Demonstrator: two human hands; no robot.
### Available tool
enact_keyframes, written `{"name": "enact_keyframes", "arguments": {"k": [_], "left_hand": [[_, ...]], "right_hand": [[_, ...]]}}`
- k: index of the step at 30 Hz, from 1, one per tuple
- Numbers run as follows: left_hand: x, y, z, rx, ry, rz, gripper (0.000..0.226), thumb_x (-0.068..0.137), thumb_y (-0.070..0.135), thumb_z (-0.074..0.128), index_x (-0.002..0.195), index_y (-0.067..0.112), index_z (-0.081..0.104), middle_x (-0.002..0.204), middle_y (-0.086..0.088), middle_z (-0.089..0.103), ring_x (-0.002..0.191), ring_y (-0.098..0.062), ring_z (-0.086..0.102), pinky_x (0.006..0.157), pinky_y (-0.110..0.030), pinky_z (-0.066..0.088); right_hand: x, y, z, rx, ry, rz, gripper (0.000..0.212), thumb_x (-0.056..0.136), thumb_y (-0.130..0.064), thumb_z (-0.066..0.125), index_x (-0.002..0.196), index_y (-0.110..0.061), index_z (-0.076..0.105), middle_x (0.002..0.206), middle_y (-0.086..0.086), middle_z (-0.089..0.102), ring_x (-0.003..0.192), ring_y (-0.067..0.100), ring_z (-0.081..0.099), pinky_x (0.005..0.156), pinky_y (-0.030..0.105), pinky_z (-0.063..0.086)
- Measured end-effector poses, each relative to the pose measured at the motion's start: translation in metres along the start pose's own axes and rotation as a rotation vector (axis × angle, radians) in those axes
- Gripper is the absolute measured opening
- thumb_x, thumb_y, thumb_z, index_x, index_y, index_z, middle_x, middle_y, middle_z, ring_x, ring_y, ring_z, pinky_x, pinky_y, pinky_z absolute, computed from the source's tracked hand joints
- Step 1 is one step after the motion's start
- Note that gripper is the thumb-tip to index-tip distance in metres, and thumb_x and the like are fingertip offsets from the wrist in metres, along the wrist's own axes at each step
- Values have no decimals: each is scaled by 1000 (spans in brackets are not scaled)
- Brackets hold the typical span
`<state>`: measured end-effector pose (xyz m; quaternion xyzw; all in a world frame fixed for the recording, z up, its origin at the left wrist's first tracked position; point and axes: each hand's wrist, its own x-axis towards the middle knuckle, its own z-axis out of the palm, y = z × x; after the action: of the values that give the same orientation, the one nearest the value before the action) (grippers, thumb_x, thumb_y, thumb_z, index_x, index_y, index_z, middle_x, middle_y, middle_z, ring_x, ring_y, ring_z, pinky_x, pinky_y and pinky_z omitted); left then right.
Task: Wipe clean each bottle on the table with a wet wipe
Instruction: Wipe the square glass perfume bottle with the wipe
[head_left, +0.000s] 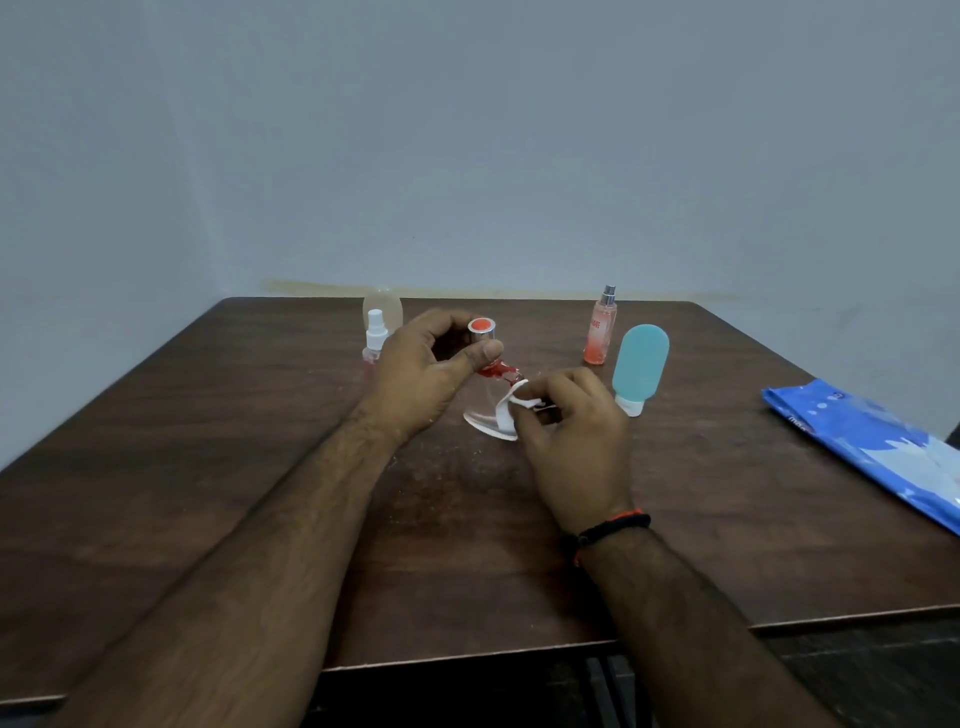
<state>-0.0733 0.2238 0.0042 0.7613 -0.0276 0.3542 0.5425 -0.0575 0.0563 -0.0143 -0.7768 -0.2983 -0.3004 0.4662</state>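
The left hand (415, 371) gripped the red-capped clear bottle (485, 384) by its neck, while the right hand (569, 436) pinched a white wet wipe (506, 413) against its base.

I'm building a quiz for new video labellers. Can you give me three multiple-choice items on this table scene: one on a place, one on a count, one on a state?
1. Where does the blue pack of wipes lie?
A. at the table's right edge
B. at the back left corner
C. under the left arm

2. How many bottles stand untouched on the table?
A. one
B. three
C. five

3. How is the red-capped bottle held?
A. lying flat, untouched
B. the left hand grips its cap end while the right hand presses a wipe to it
C. balanced on the right palm

Answers: 1 A, the pack lies far right. 2 B, the white spray bottle, pink spray bottle and teal bottle. 3 B, both hands are on it.
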Motion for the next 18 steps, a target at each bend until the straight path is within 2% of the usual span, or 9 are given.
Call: {"name": "enact_keyframes", "arguments": {"k": [3,6,10,15,18], "left_hand": [[1,0,1,37,28,9,23,82,27,80,103,22,72,96,1,73,92,-12,71,80,-24,57],[1,2,1,-6,78,-20,25,76,33,82,96,23,72,89,-1,73,84,-9,69,75,-22,56],[3,1,-1,-28,118,-74,30,73,37,84,94,20,72,84,-2,71,81,-15,67,75,-27,58],[5,0,-2,-58,174,-121,25,75,34,85,90,19,72,81,1,72,78,-11,67,70,-25,56],[4,1,-3,-82,163,-160,39,64,46,87,88,20,71,74,7,71,72,-6,68,65,-21,54]], "right_hand": [[1,3,1,-14,-27,57,14,76,-4,76,81,-16,70,87,-3,62,75,7,55,66,14,47],[1,4,3,-55,-73,93,12,77,-6,75,82,-16,70,86,-4,60,76,8,55,68,19,49],[2,6,3,-96,-128,132,10,79,-9,72,83,-18,71,88,-3,62,76,8,55,68,21,47],[2,7,4,-101,-158,147,14,80,-8,71,89,-19,73,93,-3,66,79,7,55,69,14,40],[1,3,5,-58,-161,89,15,82,-9,71,94,-18,74,94,-3,64,79,7,56,70,9,41]]}}
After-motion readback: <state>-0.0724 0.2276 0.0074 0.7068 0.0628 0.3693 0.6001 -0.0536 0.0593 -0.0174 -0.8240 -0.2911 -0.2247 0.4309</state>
